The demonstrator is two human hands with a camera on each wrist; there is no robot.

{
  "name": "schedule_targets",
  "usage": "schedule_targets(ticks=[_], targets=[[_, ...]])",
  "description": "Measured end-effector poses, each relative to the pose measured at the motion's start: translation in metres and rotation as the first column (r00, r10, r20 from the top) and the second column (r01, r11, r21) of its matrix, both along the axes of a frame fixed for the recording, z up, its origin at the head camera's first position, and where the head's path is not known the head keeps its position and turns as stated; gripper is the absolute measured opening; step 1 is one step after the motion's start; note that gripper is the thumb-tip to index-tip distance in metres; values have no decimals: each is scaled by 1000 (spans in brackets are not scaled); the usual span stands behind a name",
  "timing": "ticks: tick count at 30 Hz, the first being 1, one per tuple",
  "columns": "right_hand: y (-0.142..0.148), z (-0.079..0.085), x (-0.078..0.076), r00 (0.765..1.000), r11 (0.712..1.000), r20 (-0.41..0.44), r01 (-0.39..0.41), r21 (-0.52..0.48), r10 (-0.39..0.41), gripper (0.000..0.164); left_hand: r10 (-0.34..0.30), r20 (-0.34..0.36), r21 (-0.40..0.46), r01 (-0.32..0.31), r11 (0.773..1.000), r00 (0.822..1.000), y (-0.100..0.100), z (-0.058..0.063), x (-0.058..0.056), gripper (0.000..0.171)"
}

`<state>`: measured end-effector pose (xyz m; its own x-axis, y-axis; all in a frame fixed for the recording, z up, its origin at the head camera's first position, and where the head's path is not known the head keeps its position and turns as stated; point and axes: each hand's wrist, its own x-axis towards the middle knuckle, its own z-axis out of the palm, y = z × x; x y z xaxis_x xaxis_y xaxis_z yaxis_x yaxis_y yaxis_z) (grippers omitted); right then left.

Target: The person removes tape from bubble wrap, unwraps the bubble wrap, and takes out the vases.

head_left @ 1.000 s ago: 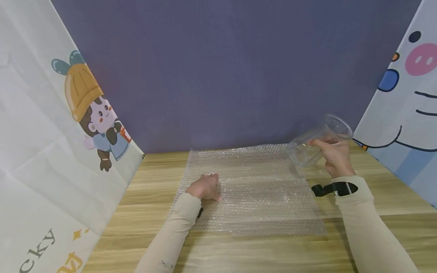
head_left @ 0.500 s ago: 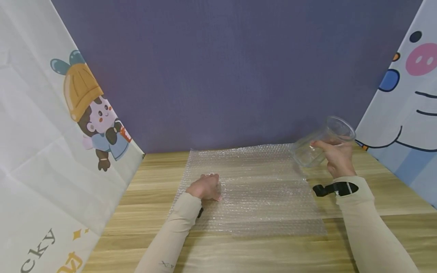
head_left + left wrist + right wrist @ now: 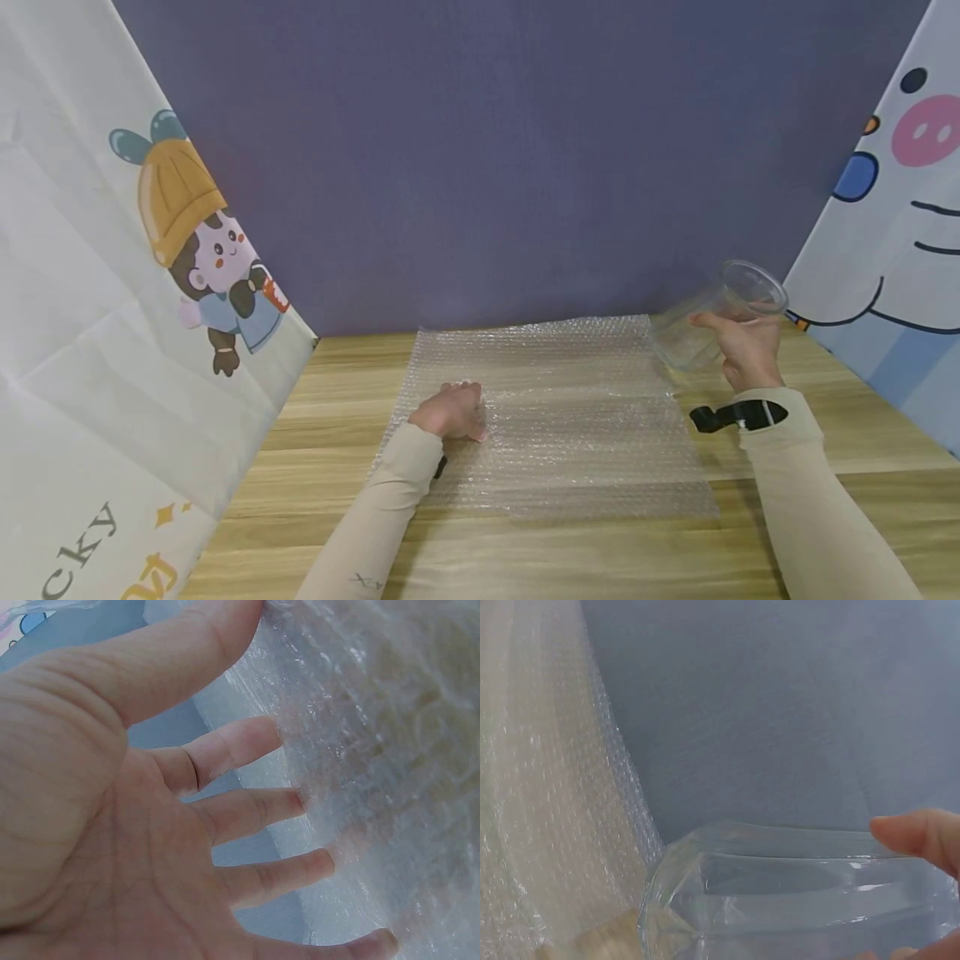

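A sheet of bubble wrap [image 3: 570, 417] lies spread on the wooden table. My left hand [image 3: 453, 411] rests at its left part; in the left wrist view the fingers [image 3: 251, 810] are spread, their tips at the wrap's surface. At the sheet's far right corner, my right hand [image 3: 750, 350] grips a clear glass vase [image 3: 686, 342], thumb along its side. The vase is tilted, its round rim toward the upper right and its base toward the lower left. The right wrist view shows the vase's [image 3: 795, 900] faceted sides and thick base; most of the right fingers are hidden there.
A dark blue-purple panel [image 3: 510, 167] rises right behind the table [image 3: 600, 558]. White cartoon-printed sheets border the left [image 3: 67, 292] and right [image 3: 900, 275] sides. The wrap's far edge runs close along the back panel.
My right hand has shifted slightly right with the vase, whose base has moved away from the wrap's far right corner. My left hand has stayed in place.
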<state>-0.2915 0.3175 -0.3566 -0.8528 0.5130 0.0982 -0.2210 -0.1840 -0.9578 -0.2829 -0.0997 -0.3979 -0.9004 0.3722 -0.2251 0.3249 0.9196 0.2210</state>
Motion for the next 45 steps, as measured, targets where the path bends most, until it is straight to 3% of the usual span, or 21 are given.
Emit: schedule_targets(ticks=[13, 23, 45], targets=[[7, -6, -8, 997, 997, -63, 31, -65, -35, 90, 5, 3, 12, -5, 1000, 1000, 0, 0, 1, 57], [9, -10, -8, 995, 998, -91, 45, -46, -49, 98, 4, -3, 12, -4, 1000, 1000, 0, 1, 1, 56], [13, -25, -16, 990, 990, -14, 138, 29, -137, 104, -14, -19, 16, 14, 1000, 1000, -1, 1, 1, 55]])
